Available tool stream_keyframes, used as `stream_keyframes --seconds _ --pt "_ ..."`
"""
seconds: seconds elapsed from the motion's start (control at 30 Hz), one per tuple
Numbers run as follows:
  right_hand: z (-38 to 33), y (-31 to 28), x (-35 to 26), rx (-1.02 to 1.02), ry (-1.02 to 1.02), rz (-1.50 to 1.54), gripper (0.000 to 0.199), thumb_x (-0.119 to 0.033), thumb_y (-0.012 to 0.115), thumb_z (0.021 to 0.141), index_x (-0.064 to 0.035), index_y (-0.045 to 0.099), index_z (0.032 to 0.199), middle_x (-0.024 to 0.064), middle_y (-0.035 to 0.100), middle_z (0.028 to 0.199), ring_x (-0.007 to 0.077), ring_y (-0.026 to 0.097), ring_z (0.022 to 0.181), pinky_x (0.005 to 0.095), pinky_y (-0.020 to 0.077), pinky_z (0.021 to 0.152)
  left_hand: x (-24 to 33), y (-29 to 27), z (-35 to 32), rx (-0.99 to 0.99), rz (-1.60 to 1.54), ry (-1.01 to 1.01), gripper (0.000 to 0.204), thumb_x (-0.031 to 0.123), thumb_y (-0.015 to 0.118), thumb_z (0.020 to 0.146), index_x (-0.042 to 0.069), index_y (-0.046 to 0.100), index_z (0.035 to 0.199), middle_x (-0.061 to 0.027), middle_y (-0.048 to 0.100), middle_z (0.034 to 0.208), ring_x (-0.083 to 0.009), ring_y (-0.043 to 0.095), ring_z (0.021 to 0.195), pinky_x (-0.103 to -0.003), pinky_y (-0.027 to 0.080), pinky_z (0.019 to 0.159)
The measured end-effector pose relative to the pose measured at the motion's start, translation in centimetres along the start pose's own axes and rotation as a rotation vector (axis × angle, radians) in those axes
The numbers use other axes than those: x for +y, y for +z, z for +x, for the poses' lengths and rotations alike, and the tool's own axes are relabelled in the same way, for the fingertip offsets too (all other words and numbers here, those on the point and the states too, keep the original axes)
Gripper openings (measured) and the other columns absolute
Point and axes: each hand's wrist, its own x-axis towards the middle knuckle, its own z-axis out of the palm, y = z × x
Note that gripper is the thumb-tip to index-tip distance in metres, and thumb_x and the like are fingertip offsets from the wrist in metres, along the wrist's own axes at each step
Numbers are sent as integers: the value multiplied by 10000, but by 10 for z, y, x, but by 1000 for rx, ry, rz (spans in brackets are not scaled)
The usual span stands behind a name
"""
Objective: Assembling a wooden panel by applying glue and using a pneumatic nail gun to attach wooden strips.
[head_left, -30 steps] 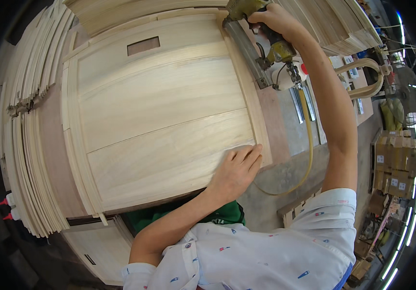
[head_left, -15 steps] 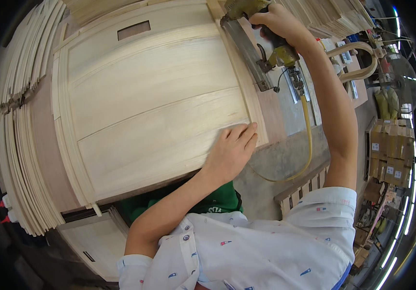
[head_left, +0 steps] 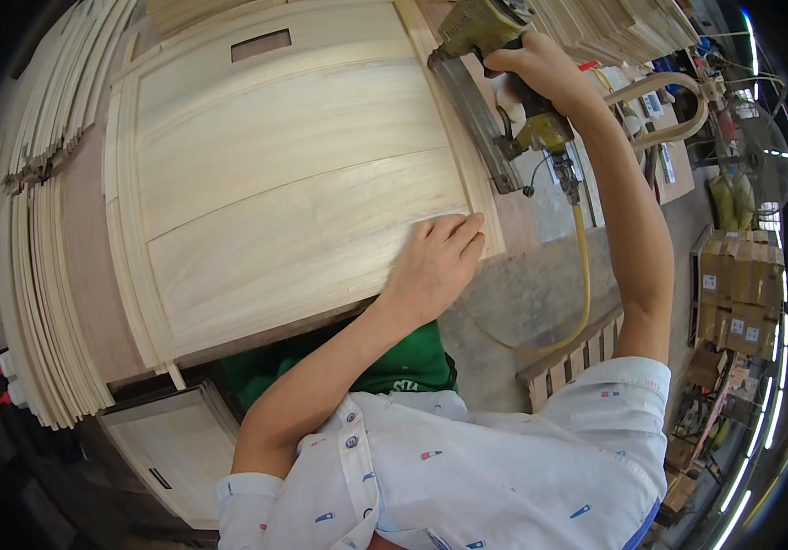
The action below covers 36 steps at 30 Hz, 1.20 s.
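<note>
Two hands working: left hand (head_left: 431, 266) flat, fingers spread, on wood panel (head_left: 293, 192); right hand (head_left: 536, 69) gripping nail gun (head_left: 486, 101), now nearer along right trim strip (head_left: 454, 137).

Under your left hand (head_left: 431, 266) lies a pale wood panel (head_left: 293, 183), bare and matt, its grain smooth and unvarnished. Your right hand (head_left: 541, 69) grips a nail gun (head_left: 495, 82) of worn metal, its yellow-green paint dull and scuffed. Its hose (head_left: 585, 275) looks like smooth yellow rubber or plastic. The stacked slats (head_left: 37, 229) are the same raw wood. Your shirt is soft white cloth.
</note>
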Motion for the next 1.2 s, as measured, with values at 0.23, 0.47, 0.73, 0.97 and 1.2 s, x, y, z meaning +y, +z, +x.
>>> stream_keyframes --seconds 0.23,0.47,0.73,0.97,1.2 --pt "-34 -3 -3 24 38 0 299 -223 680 779 62 621 850 76 619 649 123 608 548 260 485 507 -1 -2 0 -10 16 0 320 127 660 763 39 632 1070 -55 559 1301 -221 519 1130 -360 417 910" --pt "-60 3 11 31 73 48 268 -191 663 779 66 631 848 83 617 658 126 583 513 269 453 479 -3 -1 -1 2 2 6 332 124 663 759 41 629 1078 -57 556 1297 -232 515 1141 -370 416 928" --pt "-94 13 17 47 136 40 243 -192 655 796 46 627 836 53 586 609 112 566 510 260 436 476 -1 -2 -3 -20 7 13 350 132 680 758 44 629 1093 -60 552 1263 -240 502 1153 -377 417 934" --pt "-134 13 7 69 204 43 241 -187 671 794 47 621 829 54 579 596 120 564 505 262 438 480 -2 -2 -4 -15 -42 -6 354 128 699 746 41 637 1084 -81 572 1125 -249 516 1095 -384 423 916" --pt "-152 17 10 45 230 -2 225 -171 676 802 43 606 801 51 574 587 116 547 490 266 426 464 -7 1 -6 30 -112 10 351 95 724 708 35 623 1039 -97 573 1002 -282 529 1016 -400 436 875"
